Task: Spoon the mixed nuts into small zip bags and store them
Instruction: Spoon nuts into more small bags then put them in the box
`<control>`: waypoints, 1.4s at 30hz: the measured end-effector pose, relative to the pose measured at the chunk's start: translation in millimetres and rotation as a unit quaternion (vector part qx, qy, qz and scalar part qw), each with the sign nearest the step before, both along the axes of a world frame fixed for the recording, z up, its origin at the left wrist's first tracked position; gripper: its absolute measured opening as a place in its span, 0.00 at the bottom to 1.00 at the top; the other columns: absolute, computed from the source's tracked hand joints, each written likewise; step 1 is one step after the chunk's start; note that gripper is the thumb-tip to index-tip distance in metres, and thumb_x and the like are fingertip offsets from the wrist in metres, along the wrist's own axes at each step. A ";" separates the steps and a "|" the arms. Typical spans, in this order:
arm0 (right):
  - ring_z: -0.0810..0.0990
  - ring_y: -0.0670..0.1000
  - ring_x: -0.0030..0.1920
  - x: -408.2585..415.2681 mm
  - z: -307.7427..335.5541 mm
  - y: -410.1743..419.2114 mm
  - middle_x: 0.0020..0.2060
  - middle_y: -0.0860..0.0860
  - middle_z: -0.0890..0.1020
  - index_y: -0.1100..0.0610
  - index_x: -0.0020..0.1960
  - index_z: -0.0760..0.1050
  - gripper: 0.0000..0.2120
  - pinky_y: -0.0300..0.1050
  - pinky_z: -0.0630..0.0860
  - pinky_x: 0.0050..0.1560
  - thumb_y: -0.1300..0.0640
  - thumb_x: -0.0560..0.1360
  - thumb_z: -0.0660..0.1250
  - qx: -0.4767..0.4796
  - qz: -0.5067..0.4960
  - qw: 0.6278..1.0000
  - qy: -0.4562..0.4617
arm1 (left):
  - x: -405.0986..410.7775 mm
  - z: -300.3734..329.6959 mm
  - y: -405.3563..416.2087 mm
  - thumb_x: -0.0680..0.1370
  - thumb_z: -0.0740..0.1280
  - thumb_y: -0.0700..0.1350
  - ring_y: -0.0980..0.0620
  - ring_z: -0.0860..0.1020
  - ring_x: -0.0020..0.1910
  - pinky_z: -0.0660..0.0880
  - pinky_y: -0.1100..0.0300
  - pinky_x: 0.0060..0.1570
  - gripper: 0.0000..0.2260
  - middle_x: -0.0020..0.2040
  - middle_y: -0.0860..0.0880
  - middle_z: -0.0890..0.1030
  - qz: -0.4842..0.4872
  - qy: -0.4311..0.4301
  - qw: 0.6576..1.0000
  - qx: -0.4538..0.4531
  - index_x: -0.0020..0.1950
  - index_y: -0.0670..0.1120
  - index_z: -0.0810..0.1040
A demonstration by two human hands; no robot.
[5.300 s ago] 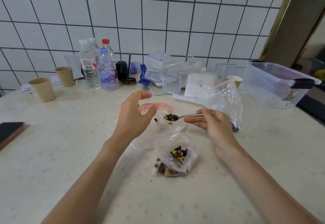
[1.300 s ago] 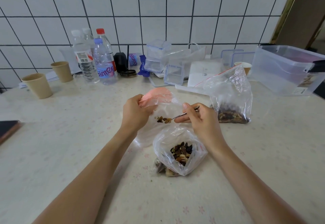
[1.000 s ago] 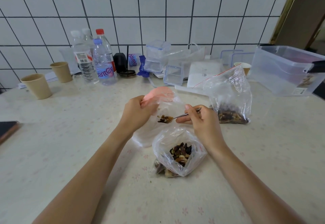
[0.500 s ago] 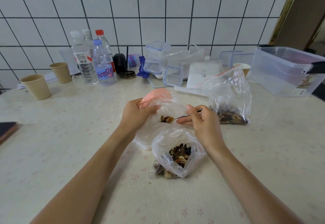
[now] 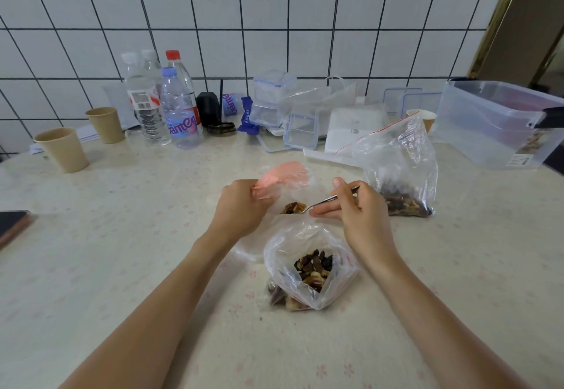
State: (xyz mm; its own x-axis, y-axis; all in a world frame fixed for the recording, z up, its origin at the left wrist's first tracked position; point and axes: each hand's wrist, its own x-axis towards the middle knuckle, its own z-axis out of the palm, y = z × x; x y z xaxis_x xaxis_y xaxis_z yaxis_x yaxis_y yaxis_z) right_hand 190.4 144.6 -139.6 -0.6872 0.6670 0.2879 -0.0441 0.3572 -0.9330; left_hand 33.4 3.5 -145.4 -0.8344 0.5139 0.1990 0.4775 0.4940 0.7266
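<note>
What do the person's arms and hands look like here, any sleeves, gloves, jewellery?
Both forearms are bare up to the frame edge: no sleeves show. The left hand and right hand wear no gloves. No rings, watch or wristband are visible. Nails look short and unpainted where they show.

Spoon and bag mouth: position change across the sequence

At the earliest picture the left hand [image 5: 241,205] is raised with fingers spread and apart from the pink-topped bag [image 5: 282,179]; now it grips that bag's pink rim, holding the mouth up. The right hand [image 5: 355,214] now sits nearer the left, and the spoon [image 5: 323,204] it pinches, then level in open air above the bag, now has its loaded bowl at the held-open mouth. The load of nuts [image 5: 293,208] remains on the spoon through the last second, shifting only slightly. The large nut bag [image 5: 396,163] now shows fully beside the right hand instead of behind it.
</note>
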 end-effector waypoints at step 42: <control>0.89 0.61 0.39 -2.8 -5.4 3.5 0.41 0.59 0.88 0.65 0.53 0.77 0.13 0.42 0.82 0.34 0.54 0.85 0.63 -0.224 0.047 0.973 0.026 | 10.5 3.3 -1.2 0.79 0.67 0.38 0.48 0.84 0.41 0.81 0.45 0.47 0.05 0.39 0.50 0.85 -0.066 0.032 0.997 0.024 0.45 0.44 0.82</control>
State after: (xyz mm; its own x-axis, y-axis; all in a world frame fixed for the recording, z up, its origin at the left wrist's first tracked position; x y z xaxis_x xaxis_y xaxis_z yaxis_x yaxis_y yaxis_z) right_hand 187.5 148.0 -145.1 -0.7430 0.6690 0.0195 -0.1091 -0.0923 -0.9897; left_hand 43.9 2.3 -142.2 -0.7444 0.6080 0.2760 0.5825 0.3893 0.7135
